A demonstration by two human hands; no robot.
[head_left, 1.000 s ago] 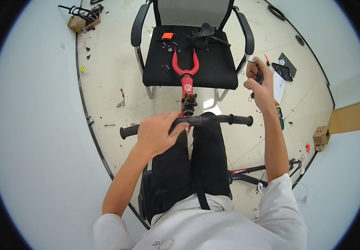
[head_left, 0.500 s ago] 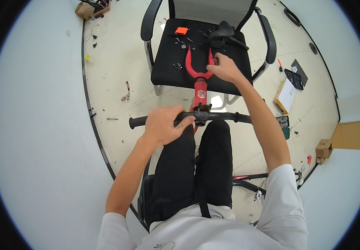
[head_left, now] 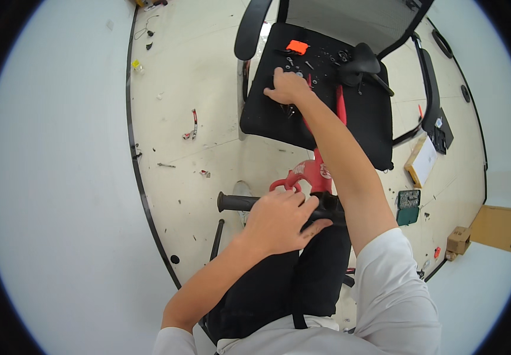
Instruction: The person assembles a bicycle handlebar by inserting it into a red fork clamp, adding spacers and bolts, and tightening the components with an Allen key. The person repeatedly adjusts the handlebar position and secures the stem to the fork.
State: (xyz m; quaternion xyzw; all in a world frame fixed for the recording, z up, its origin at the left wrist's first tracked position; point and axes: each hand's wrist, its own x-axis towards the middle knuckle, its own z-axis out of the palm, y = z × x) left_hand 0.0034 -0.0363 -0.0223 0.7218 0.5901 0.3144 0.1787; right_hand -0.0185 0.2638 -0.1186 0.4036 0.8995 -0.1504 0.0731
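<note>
Handlebar [head_left: 237,202] in grasp of left hand [head_left: 280,220], right hand [head_left: 289,87] over seat [head_left: 363,127], grip unclear

A single fisheye view looks steeply down and slightly forward from the person's head. Nearest the lens, along the lower edge, are the white T-shirt [head_left: 396,287] and black trousers [head_left: 262,285]; the left hand [head_left: 282,222] is farther off, near the centre, and the right hand [head_left: 289,89] farther still, over a black office chair [head_left: 365,130]. Around them spreads tiled floor [head_left: 172,133], its dark baseboard [head_left: 129,106] bowing outward at left.
</note>
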